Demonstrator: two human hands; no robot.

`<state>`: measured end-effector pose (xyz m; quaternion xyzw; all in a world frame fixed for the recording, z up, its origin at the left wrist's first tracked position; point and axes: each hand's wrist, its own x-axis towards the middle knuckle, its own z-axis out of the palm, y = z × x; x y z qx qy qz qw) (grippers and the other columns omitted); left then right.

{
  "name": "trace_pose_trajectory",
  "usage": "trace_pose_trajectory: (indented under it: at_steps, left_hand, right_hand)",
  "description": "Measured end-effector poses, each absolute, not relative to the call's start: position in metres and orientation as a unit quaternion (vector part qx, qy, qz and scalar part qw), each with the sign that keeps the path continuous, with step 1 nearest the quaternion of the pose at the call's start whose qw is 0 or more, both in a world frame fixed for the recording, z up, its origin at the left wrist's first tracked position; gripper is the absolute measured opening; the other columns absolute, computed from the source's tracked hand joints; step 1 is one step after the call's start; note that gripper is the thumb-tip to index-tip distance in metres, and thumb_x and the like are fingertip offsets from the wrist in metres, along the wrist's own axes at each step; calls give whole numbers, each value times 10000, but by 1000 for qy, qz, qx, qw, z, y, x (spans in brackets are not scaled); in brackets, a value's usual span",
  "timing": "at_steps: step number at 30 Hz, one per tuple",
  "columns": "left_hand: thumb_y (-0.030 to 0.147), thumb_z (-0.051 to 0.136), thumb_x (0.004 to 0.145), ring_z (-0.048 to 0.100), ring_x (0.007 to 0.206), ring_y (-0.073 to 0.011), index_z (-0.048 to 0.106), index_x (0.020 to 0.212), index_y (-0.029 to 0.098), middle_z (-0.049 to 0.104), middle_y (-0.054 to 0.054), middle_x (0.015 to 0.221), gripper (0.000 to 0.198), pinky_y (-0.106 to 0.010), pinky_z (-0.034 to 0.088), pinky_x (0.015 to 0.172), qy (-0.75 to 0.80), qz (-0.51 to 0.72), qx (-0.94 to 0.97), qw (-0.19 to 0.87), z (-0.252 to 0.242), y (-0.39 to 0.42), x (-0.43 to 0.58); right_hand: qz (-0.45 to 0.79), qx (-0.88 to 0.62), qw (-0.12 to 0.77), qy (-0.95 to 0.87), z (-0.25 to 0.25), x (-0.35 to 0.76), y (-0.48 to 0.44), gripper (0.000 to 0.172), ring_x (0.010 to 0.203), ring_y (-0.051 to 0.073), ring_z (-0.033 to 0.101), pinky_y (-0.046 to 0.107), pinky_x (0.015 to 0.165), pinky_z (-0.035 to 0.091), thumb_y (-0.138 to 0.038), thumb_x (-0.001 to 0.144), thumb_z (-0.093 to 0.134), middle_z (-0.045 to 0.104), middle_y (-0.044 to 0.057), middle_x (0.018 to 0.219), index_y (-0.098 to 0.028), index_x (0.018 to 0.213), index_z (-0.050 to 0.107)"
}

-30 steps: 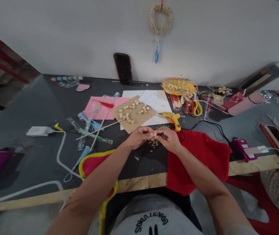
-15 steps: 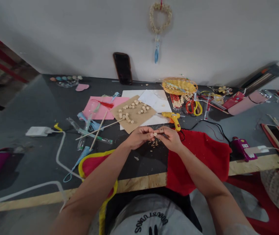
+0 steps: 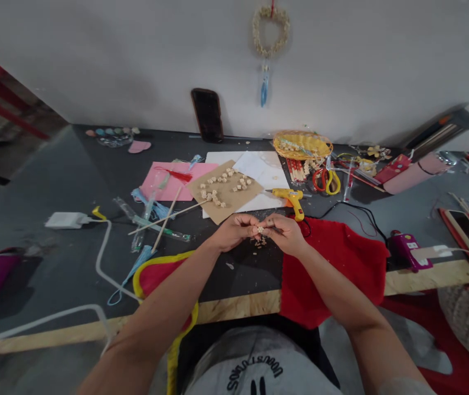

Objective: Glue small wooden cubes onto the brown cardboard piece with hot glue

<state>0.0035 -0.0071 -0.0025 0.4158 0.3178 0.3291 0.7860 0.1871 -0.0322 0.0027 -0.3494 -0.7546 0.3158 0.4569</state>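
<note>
Between the fingertips of my left hand [image 3: 236, 231] and my right hand [image 3: 284, 232] is a small cream-coloured cluster [image 3: 260, 230], like a tiny wooden flower; both hands pinch it just above the table. Below them lie loose pale bits [image 3: 259, 242] on the dark tabletop. Several similar clusters [image 3: 213, 196] rest on a brown paper sheet [image 3: 234, 206] beyond my left hand. A yellow glue gun [image 3: 289, 196] lies just past my right hand, its nozzle pointing left. My right forearm passes over a red cloth [image 3: 333, 258].
Thin sticks [image 3: 168, 219] and blue tassels [image 3: 141, 262] lie at left, near a white charger [image 3: 66, 220] with its cable. A yellow basket [image 3: 303, 145] and scissors [image 3: 327, 182] sit at the back. A phone [image 3: 207, 115] leans on the wall; a pink bottle [image 3: 415, 175] stands right.
Both hands stay in the same place, with only slight finger movement around the small cluster. The view has shifted very slightly; the things on the table have not moved.
</note>
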Motion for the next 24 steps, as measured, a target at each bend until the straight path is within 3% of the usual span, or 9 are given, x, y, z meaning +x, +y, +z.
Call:
trace_pose_trajectory:
  at_steps: [10, 24]
  left_hand:
    - [348, 893, 553, 583, 552, -75, 670, 701, 100, 659, -11, 591, 364, -185, 427, 573, 306, 346, 369, 806, -4, -5, 5]
    - [347, 871, 598, 601, 615, -87, 679, 759, 105, 663, -22, 686, 348, -193, 439, 612, 298, 346, 377, 806, -4, -6, 5]
  right_hand:
    - [294, -352, 466, -757, 3, 188, -33, 177, 841, 161, 668, 293, 766, 546, -250, 896, 603, 714, 60, 919, -202, 1046, 683]
    - [247, -406, 507, -719, -1, 193, -30, 138, 795, 158, 650, 294, 737, 541, -243, 850, 638, 684, 45, 878, -206, 981, 661]
